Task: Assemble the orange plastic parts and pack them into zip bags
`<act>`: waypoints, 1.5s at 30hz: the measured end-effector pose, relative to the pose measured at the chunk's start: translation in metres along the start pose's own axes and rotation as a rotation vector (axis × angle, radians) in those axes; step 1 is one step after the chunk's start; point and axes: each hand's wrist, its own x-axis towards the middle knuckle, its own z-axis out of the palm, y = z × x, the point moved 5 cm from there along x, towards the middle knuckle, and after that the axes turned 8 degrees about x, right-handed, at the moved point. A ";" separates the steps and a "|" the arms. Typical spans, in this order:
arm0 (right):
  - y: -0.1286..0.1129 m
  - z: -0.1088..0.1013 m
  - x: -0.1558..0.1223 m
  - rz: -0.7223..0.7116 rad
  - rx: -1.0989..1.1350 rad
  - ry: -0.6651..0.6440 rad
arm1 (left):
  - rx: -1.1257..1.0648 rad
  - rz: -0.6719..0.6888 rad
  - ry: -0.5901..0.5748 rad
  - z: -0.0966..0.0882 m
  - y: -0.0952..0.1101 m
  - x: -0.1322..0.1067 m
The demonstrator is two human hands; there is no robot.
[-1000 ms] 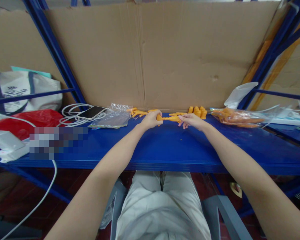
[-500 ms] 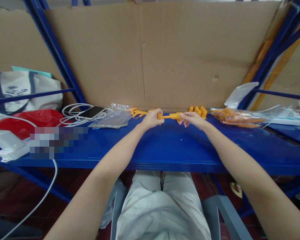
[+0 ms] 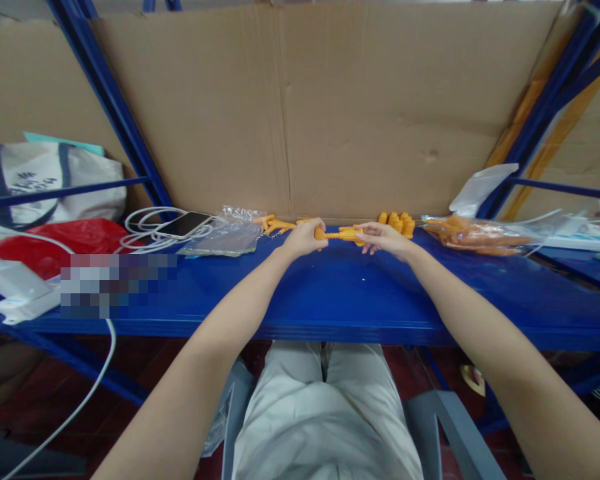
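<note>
The orange piece [image 3: 336, 235] lies crosswise between the two hands, above the far half of the blue bench [image 3: 360, 300]. The left hand [image 3: 304, 240] is closed around the piece's left end; a rounded orange portion shows just past the thumb. The right hand [image 3: 381, 237] has thumb and index finger drawn together on the right end, its remaining fingers loosely curled beneath. A narrow ribbed section is exposed between the grips, touched by neither hand. Whether the piece touches the bench cannot be told. Further orange parts [image 3: 276, 225] lie just beyond the left hand, near a clear plastic bag [image 3: 225, 235]. Upright orange cylinders [image 3: 395, 223] stand just behind the right hand, against the cardboard panel [image 3: 355, 120].
</note>
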 end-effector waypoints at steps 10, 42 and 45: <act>0.006 0.000 0.005 -0.027 0.014 -0.014 | 0.000 0.028 0.005 0.002 -0.003 0.001; -0.003 0.038 0.006 -0.523 -1.381 0.140 | 0.317 -0.042 -0.340 0.055 -0.059 0.004; -0.003 0.041 0.007 -0.476 -1.446 0.101 | 0.365 -0.060 -0.330 0.050 -0.058 0.004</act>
